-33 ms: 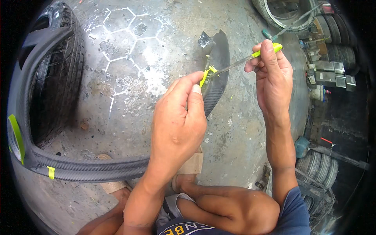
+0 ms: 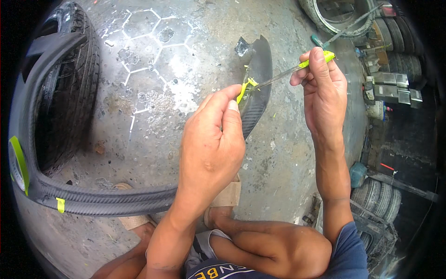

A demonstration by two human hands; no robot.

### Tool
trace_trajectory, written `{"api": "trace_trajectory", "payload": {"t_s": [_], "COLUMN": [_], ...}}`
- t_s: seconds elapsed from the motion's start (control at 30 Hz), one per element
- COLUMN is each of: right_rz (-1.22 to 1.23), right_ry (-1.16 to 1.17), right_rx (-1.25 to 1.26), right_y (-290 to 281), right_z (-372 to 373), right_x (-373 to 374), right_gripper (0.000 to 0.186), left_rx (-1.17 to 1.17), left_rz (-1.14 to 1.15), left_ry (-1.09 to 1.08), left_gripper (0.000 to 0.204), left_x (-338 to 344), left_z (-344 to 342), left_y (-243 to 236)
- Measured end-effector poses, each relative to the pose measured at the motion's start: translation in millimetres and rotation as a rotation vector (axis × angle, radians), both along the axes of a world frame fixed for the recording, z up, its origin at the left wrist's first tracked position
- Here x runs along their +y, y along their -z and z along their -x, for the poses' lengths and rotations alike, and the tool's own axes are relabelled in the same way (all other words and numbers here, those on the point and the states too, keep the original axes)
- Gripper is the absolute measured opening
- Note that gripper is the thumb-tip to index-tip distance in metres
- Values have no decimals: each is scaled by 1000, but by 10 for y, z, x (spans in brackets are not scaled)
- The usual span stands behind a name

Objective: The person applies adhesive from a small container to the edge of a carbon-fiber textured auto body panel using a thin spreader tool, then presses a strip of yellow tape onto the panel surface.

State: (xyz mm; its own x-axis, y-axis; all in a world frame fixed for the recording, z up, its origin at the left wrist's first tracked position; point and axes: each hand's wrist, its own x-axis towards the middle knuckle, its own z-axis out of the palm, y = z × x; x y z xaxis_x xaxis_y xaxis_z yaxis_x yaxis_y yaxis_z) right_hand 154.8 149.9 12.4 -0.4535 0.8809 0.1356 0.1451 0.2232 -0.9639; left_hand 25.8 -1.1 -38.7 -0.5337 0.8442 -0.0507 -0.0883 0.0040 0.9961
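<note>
A long, curved carbon-fibre-look panel (image 2: 116,201) sweeps from the left, passing behind my left wrist to its narrow end at the upper middle. Near that end, my left hand (image 2: 211,135) pinches a neon-yellow strip of tape (image 2: 240,94) between thumb and forefinger. Crumpled bits of the same tape (image 2: 252,83) cling there at the blade's tip. Up to the right, my right hand (image 2: 323,88) is closed on a thin-bladed knife (image 2: 283,75) whose handle is neon yellow. Its blade points left and down to the tape at the panel's edge.
Beneath the panel's left side stands a large tire (image 2: 76,93). A roll of neon-yellow tape (image 2: 19,166) rests against the panel's left bend, and a small tape piece (image 2: 61,205) sticks to it. A wheel rim (image 2: 320,18), stacked tires (image 2: 378,200) and metal tins (image 2: 391,86) line the right.
</note>
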Motion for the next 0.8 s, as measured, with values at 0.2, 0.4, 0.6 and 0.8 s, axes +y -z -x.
{"api": "trace_trajectory", "payload": {"t_s": [0.2,0.4,0.6,0.8], "right_rz": [28,27,52,-52], "right_ry": [20,33,78,66], "right_rx": [40,22,23,16], "right_y": [31,34,35,27], "right_z": [4,32,67,34], "right_x": [5,-24,-56,-41], "right_gripper": [28,28,29,29], "left_rx": [43,21,45,43], "left_rz": [-28,-39,-62,-26], "left_ry": [1,-2,2,14], "left_gripper": [27,27,28,28], "left_x": [14,14,27,22], "left_z": [-10,-10,-11,-5], "left_y": [32,29,46,13]}}
